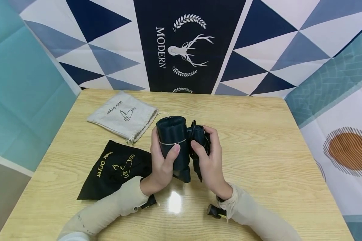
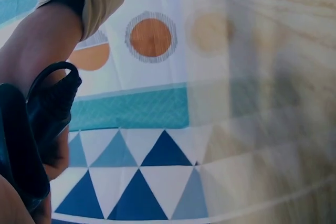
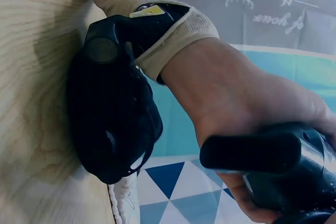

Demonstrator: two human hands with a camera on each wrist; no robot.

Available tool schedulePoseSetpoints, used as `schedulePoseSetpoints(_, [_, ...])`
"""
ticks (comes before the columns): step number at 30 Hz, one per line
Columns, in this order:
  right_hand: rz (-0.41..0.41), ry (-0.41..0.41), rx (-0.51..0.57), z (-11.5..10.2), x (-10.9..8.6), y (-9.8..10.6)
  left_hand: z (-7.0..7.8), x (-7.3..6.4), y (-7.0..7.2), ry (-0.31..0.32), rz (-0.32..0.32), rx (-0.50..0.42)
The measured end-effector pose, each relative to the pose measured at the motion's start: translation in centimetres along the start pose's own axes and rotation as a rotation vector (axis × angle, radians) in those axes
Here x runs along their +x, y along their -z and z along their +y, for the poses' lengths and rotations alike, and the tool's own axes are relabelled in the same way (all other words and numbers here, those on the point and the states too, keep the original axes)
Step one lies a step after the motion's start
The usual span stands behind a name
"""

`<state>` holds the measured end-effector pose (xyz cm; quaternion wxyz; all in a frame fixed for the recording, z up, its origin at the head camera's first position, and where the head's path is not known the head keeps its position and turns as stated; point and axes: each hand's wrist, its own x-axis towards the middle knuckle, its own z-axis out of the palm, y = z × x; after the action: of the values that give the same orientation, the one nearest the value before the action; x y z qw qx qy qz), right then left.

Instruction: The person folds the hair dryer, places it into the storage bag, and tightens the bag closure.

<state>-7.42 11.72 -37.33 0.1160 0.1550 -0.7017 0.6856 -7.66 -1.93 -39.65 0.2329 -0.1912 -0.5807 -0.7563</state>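
A black hair dryer (image 1: 172,150) is held up above the middle of the table, its wide round end facing away from me. My left hand (image 1: 162,165) grips the barrel from the left, thumb lying along its near side. On the right, my right hand (image 1: 212,164) holds the dryer's handle and bundled black cord (image 1: 196,157), with the thumb on the near side. A loop of cord (image 2: 52,69) stands out near the right hand in the left wrist view. The right wrist view shows the dryer (image 3: 294,174) against the left palm; some fingers are hidden behind it.
A black drawstring pouch (image 1: 114,170) printed "Hair Dryer" lies left of the hands, partly under the left forearm. Behind it is a grey pouch (image 1: 123,115) with the same print. The wooden table (image 1: 259,147) meets a patterned cloth backdrop (image 1: 105,43) at its far edge.
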Motion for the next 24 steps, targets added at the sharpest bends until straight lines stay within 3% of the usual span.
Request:
schedulePoseSetpoints(9, [-0.126, -0.149, -0.058, -0.1, 1.5, 1.2, 0.5, 1.4, 1.2, 0.157, -0.08, -0.035])
schedulePoseSetpoints(15, [-0.241, -0.214, -0.046, -0.3, 2.5, 2.0, 1.3, 2.8, 2.3, 0.229, -0.05, -0.063])
schedulePoseSetpoints(20, [-0.281, -0.208, -0.097, -0.2, 3.1, 2.5, 2.0, 3.8, 2.9, 0.243, -0.009, -0.092])
schedulePoseSetpoints(24, [-0.244, -0.17, -0.141, 0.1, 3.1, 2.5, 2.2, 4.3, 3.3, 0.22, 0.019, -0.102])
